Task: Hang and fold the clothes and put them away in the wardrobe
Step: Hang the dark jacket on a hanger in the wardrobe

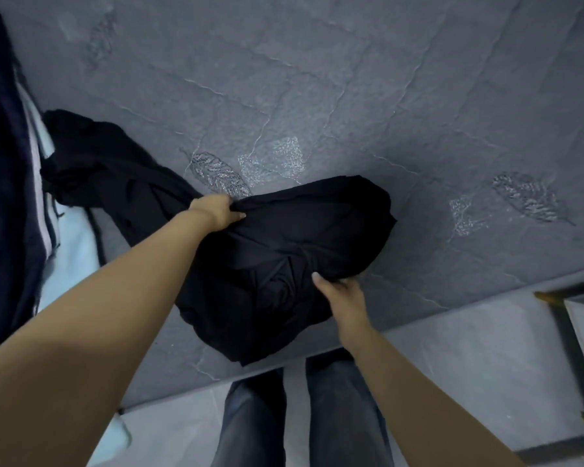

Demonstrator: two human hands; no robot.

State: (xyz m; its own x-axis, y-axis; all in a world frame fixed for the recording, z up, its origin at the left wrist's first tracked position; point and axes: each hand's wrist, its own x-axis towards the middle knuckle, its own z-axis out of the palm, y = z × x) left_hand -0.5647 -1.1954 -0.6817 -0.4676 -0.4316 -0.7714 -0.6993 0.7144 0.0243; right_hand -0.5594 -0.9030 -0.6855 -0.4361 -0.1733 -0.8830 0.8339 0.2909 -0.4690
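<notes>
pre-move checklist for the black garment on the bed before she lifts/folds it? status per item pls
1. Left hand has a grip on the black garment: ok, fingers pinch its upper left edge.
2. Right hand has a grip: ok, fingers curl into the fabric at the near right side.
3. Garment spread flat for folding: not ok, it is bunched and creased.
4. Free of the other dark clothes on the left: cannot tell, the dark fabrics run together by the left hand.
5. Bare room on the grey bedspread to lay it out: ok, beyond and to the right.
6. Wardrobe or hanger in view: not ok.
</notes>
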